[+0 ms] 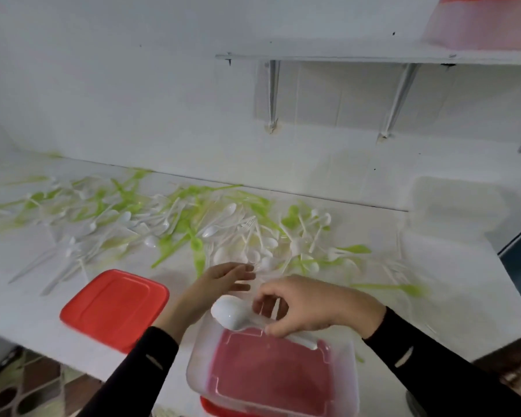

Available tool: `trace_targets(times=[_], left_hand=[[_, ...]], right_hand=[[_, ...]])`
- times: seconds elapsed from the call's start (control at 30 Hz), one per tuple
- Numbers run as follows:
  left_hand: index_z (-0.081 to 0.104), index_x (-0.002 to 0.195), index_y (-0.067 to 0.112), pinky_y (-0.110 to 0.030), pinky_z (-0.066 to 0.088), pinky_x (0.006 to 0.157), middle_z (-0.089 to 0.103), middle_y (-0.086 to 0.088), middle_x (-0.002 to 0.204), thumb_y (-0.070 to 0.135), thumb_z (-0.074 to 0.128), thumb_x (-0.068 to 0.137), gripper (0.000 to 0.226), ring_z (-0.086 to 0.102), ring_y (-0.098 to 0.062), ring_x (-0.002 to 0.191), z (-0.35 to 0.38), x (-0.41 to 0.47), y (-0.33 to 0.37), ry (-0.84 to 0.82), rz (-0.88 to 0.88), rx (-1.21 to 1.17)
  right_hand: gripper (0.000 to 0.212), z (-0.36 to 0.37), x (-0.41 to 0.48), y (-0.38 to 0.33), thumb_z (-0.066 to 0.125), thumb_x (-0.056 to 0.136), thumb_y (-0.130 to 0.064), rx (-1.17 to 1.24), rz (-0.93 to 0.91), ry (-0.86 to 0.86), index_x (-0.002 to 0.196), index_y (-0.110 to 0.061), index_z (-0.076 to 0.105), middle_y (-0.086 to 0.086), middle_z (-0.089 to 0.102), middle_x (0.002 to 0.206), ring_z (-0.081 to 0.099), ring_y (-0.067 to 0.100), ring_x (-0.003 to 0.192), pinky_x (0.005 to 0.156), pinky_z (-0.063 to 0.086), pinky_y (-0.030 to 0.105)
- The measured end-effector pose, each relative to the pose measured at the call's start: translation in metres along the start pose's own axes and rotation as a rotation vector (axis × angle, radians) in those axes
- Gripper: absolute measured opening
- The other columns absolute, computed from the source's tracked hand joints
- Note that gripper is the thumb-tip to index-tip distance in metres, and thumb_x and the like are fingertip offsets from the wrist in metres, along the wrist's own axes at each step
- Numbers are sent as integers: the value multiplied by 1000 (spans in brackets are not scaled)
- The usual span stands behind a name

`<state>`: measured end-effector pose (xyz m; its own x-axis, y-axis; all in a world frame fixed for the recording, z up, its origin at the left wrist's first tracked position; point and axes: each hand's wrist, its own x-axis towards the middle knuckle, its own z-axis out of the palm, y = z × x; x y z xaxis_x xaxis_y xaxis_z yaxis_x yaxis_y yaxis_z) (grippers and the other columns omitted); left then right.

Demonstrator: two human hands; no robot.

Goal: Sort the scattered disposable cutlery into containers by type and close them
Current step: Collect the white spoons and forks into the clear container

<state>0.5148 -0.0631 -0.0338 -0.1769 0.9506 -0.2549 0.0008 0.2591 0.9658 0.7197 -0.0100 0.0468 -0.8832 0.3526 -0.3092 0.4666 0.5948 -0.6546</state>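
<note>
White and green plastic cutlery (175,224) lies scattered in a wide heap across the white counter. A clear plastic container (348,374) stands at the counter's front edge on top of a red lid. My right hand (310,305) pinches the handle of a white spoon (227,313) over the container's far rim. My left hand (220,279) reaches toward the pile with fingers straight and holds nothing. A loose red lid (115,307) lies flat to the left of the container.
A second clear container (457,203) stands at the back right against the wall. A wall shelf (343,58) hangs above, with a pink tub (481,22) on it. Patterned floor shows below the counter's front edge.
</note>
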Motion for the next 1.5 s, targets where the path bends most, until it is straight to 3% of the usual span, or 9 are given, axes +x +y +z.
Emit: trace_targets(times=[0.17, 0.57, 0.77, 0.87, 0.97, 1.07, 1.2, 1.33, 1.5], left_hand=[[68, 93, 25, -24, 54, 78, 74, 2, 97, 13, 54, 99, 20, 71, -21, 90, 8, 1, -3, 203, 137, 286], [70, 92, 16, -28, 55, 85, 74, 1, 93, 13, 50, 99, 22, 71, -11, 82, 7, -5, -6, 216, 95, 230], [72, 98, 8, -30, 55, 87, 75, -3, 94, 28, 46, 103, 33, 71, -23, 90, 0, 2, -5, 156, 8, 133], [71, 99, 13, -26, 51, 75, 75, -1, 94, 39, 46, 102, 37, 72, -18, 81, -10, 10, -4, 164, -75, 87], [69, 93, 18, -24, 49, 64, 71, 0, 86, 32, 65, 93, 14, 62, -10, 67, -21, 27, -21, 224, -1, 380], [68, 78, 29, -27, 49, 69, 65, 7, 73, 33, 77, 81, 11, 57, -4, 63, -25, 43, -36, 111, 8, 627], [64, 73, 27, -21, 44, 63, 61, 11, 73, 55, 76, 69, 31, 56, -2, 68, -23, 55, -43, 43, -35, 928], [57, 67, 35, -11, 38, 62, 58, 12, 78, 38, 75, 78, 21, 53, 0, 69, -19, 61, -41, -34, 61, 927], [63, 77, 20, -16, 47, 62, 64, 10, 70, 22, 76, 84, 14, 57, -2, 60, -36, 65, -27, 81, 104, 491]], right_hand=[[30, 67, 20, 12, 57, 92, -20, -548, 126, -12, 122, -16, 59, 8, 65, 117, 62, 31, 106, 79, 47, 35], [28, 83, 25, 18, 45, 99, -13, -763, 287, 67, 121, -8, 62, 12, 61, 125, 60, 34, 114, 87, 46, 36], [34, 73, 19, 13, 58, 95, -36, -625, 256, 66, 115, -8, 64, 13, 65, 115, 63, 33, 106, 78, 44, 34], [45, 53, 10, 5, 57, 90, -53, -335, 227, 67, 90, -9, 68, 7, 69, 83, 67, 26, 77, 56, 40, 27], [40, 15, 7, -1, 57, 94, -44, 114, 237, 146, 79, -8, 67, 0, 66, 63, 63, 17, 49, 43, 43, 19], [35, -22, 22, 18, 55, 96, -39, 216, 279, 369, 74, -14, 66, -3, 63, 60, 56, 11, 43, 43, 43, 22], [30, -33, 51, 80, 51, 92, -30, 134, 482, 465, 74, -7, 58, 5, 65, 69, 62, 21, 52, 49, 51, 30], [26, -17, 66, 116, 47, 92, -28, -126, 681, 480, 69, -17, 45, 1, 56, 75, 60, 27, 77, 58, 39, 30], [52, -7, 73, 132, 51, 94, -53, -261, 852, 501, 125, -11, 48, 8, 55, 127, 51, 29, 121, 88, 44, 36]])
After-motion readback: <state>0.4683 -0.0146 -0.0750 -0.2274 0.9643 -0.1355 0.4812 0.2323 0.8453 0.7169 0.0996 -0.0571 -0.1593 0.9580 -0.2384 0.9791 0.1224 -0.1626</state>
